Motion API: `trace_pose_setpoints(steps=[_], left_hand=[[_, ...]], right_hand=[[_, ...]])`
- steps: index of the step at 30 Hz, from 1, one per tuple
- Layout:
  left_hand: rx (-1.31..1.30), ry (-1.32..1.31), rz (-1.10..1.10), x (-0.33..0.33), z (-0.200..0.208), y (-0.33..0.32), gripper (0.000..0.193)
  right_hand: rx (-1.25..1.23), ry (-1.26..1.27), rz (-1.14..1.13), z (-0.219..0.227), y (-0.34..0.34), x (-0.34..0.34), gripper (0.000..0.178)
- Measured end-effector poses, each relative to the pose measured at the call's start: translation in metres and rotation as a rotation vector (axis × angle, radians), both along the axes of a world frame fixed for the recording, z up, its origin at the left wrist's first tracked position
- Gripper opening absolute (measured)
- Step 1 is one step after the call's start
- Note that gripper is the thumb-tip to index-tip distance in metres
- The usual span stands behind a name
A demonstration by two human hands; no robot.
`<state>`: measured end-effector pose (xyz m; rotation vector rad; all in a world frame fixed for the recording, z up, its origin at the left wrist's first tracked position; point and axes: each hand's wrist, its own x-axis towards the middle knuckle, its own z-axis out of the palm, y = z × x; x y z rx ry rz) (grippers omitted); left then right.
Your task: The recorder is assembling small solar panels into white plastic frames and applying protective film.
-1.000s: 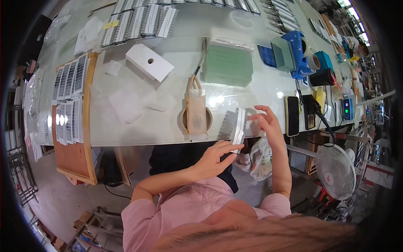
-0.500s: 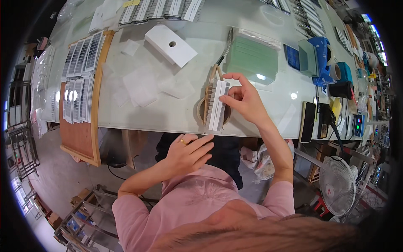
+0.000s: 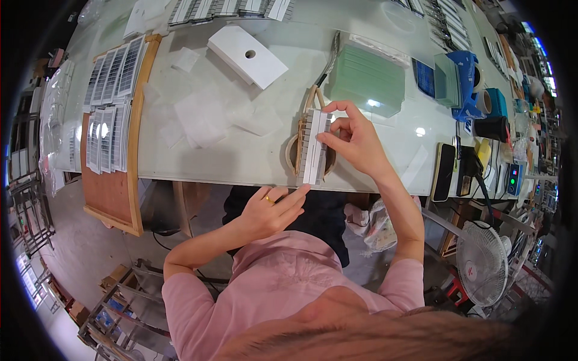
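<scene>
A narrow strip (image 3: 314, 147) with a white face and grey toothed edges lies lengthwise on a wooden holder (image 3: 301, 135) near the table's front edge. Beneath it, a brown ring (image 3: 291, 154) shows in part. My right hand (image 3: 360, 144) is curled at the strip's right side, its index fingertip by the far end and its thumb on the right edge. My left hand (image 3: 269, 212) has its fingers stretched out, with one fingertip at the strip's near end. Whatever lies under the strip is mostly hidden.
A white box (image 3: 248, 57) with a round hole, thin white sheets (image 3: 201, 117) and green glass panes (image 3: 367, 78) lie beyond. Wood-framed board (image 3: 133, 198) with dark panels stands left; a phone (image 3: 443, 171) lies right, and a fan (image 3: 481, 265) stands below.
My left fingertips have moved slightly up to the strip's near end. My right hand keeps nearly the same hold, and the whole view has shifted a little.
</scene>
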<state>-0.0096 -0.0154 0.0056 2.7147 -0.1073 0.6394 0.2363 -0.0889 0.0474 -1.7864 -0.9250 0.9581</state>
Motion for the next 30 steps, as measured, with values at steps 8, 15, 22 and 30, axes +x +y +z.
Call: trace_pose_setpoints(steps=[8, 15, 22, 30], left_hand=[[0.004, -0.006, -0.009, 0.001, -0.002, 0.001, 0.021], [0.019, -0.008, -0.021, 0.001, -0.004, 0.003, 0.016], [0.049, -0.003, -0.029, 0.001, -0.001, 0.005, 0.018], [0.077, 0.004, -0.057, 0.001, -0.001, 0.008, 0.022]], right_hand=[[-0.023, -0.119, 0.022, 0.003, 0.001, 0.0, 0.043], [0.015, -0.196, 0.015, 0.003, 0.002, 0.0, 0.046], [0.106, -0.295, -0.026, -0.011, 0.003, 0.002, 0.042], [0.1, -0.312, -0.023, -0.016, 0.004, 0.005, 0.042]])
